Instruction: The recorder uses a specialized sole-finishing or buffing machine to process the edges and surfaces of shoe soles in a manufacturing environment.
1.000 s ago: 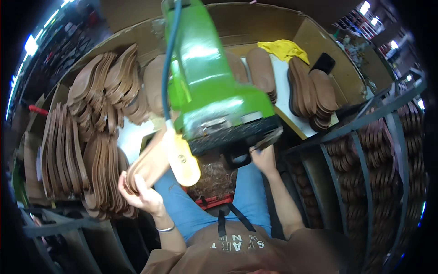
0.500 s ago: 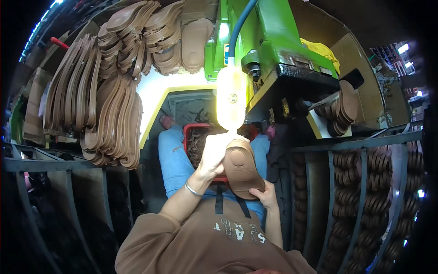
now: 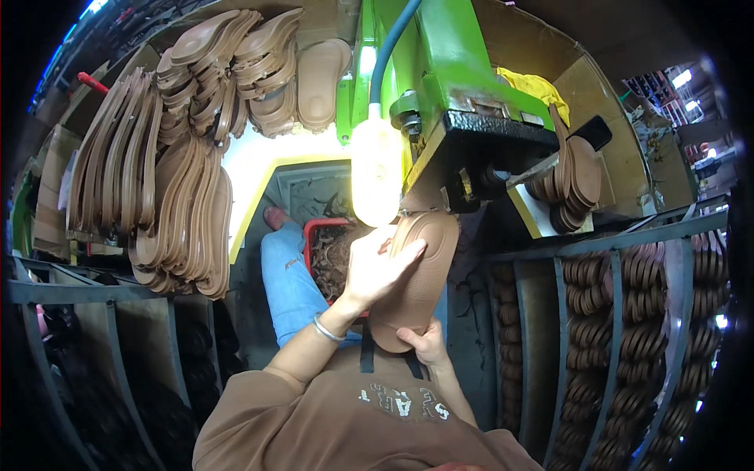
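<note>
A brown shoe sole is held upright between my hands, in front of my chest, its face with a molded outline toward me. My left hand grips its left edge, fingers laid across the upper face. At the lower end my right hand pinches it, thumb on the face and fingers behind. The sole's top end meets the underside of the green machine, just below its black head; whether they touch is hard to tell. A glowing lamp hangs beside the sole's top.
Stacked untrimmed brown soles crowd the bench at left. More soles lie at right near a black phone. A red basket of brown scraps sits between my legs. Metal racks filled with soles flank me on the right.
The sole has risen and tilted, its top end now up at the machine. My left hand has slid from its top to its left side; the right stays at the lower end.
</note>
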{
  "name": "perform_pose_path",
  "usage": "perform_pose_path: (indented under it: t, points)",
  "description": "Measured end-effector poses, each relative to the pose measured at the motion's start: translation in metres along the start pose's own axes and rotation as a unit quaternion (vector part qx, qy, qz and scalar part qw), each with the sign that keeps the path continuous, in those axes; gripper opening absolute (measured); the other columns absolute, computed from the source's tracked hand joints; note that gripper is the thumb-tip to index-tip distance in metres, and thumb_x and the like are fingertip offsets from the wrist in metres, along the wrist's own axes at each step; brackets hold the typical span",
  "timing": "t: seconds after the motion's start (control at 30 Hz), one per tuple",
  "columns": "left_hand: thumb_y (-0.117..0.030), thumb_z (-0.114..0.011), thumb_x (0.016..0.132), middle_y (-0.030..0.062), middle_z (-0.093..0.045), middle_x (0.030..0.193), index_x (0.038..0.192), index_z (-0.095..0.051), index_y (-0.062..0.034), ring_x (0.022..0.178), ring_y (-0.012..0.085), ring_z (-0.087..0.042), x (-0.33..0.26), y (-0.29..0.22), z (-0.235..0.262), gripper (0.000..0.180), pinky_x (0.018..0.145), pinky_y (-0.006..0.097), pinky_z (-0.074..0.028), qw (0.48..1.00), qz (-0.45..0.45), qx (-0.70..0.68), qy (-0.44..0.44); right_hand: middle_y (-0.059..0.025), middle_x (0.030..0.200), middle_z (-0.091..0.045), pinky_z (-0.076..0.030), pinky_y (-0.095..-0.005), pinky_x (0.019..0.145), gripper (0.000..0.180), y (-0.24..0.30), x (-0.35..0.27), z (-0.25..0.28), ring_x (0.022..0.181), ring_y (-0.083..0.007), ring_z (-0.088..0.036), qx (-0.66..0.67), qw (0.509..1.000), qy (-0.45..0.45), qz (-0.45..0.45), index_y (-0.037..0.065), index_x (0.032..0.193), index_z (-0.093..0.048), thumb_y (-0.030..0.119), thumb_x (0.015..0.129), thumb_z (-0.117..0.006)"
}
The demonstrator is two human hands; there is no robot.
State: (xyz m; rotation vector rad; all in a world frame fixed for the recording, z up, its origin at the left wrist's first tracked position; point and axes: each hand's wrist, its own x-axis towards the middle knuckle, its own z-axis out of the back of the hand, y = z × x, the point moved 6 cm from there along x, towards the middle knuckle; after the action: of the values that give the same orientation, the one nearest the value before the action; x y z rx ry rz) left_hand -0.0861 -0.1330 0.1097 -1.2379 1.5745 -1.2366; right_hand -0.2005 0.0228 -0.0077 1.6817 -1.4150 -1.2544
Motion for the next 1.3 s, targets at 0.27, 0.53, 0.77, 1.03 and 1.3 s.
perform_pose_path:
  t: [0.27, 0.53, 0.77, 1.03, 1.3]
  points:
    - [-0.005, -0.070, 0.081, 0.0050, -0.065, 0.087, 0.105, -0.062, 0.0048, 0.077, 0.0069, -0.058, -0.019, 0.024, 0.014, 0.027, 0.070, 0.021, -0.049, 0.995, 0.090, -0.041, -0.012, -0.0091, 0.098, -0.065, -0.050, -0.0298, 0.079, 0.041, 0.044, -0.020, 0.050, 0.087, -0.0168, -0.063, 0.005, 0.997, -0.079, 0.023, -0.003, 0.104, -0.060, 0.002, 0.066, -0.073]
    - [-0.008, -0.070, 0.080, 0.0052, -0.062, 0.096, 0.112, -0.059, 0.0054, 0.082, 0.0073, -0.055, -0.001, 0.005, 0.005, 0.036, 0.073, 0.021, -0.045, 0.994, 0.033, -0.107, 0.014, -0.0115, 0.102, -0.057, -0.046, -0.0301, 0.086, 0.033, 0.153, 0.026, 0.114, 0.097, -0.0193, -0.057, 0.040, 0.948, -0.217, 0.229, -0.001, 0.106, -0.050, 0.005, 0.077, -0.065]
    - [-0.010, -0.069, 0.082, 0.0044, -0.065, 0.091, 0.112, -0.060, 0.0036, 0.076, 0.0063, -0.056, 0.006, 0.007, 0.024, 0.034, 0.068, 0.022, -0.047, 0.998, -0.003, -0.006, 0.058, -0.0091, 0.100, -0.058, -0.047, -0.0292, 0.084, 0.026, 0.196, 0.101, 0.102, 0.092, -0.0177, -0.058, 0.043, 0.956, -0.168, 0.236, 0.001, 0.107, -0.050, 0.001, 0.082, -0.058]
    - [-0.003, -0.069, 0.078, 0.0060, -0.066, 0.088, 0.107, -0.062, 0.0054, 0.075, 0.0091, -0.059, 0.000, -0.007, 0.076, 0.030, 0.068, 0.021, -0.047, 0.998, -0.005, 0.050, 0.048, -0.0100, 0.112, -0.056, -0.047, -0.0316, 0.089, 0.047, 0.181, 0.127, 0.052, 0.101, -0.0192, -0.057, 0.106, 0.964, -0.104, 0.223, 0.002, 0.124, -0.044, -0.004, 0.079, -0.058]
    - [0.001, -0.068, 0.075, 0.0108, -0.065, 0.094, 0.105, -0.061, 0.0078, 0.085, 0.0148, -0.063, -0.023, -0.016, 0.141, 0.031, 0.077, 0.025, -0.049, 0.998, 0.030, 0.002, -0.055, -0.0085, 0.115, -0.056, -0.045, -0.0312, 0.092, 0.055, 0.146, 0.128, 0.004, 0.104, -0.0174, -0.056, 0.087, 0.975, -0.036, 0.201, 0.001, 0.126, -0.044, -0.007, 0.074, -0.060]
